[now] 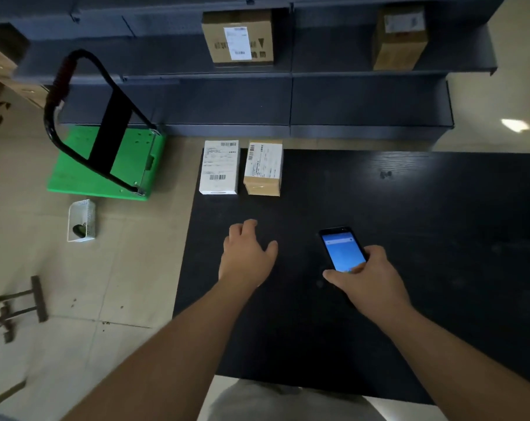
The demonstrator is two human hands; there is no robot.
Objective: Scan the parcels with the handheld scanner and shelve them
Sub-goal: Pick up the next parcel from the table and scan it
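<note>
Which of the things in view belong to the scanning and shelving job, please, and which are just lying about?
Job: handheld scanner in right hand; white parcel; brown parcel; shelves; left hand.
Lying about: green trolley; white basket.

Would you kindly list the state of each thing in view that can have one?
Handheld scanner: screen lit, held in the right hand.
Left hand: open, over the table, holding nothing.
White parcel: on the table, label up.
Brown parcel: beside it, label up.
Two boxes: shelved.
Green trolley: handle upright, unloaded.
</note>
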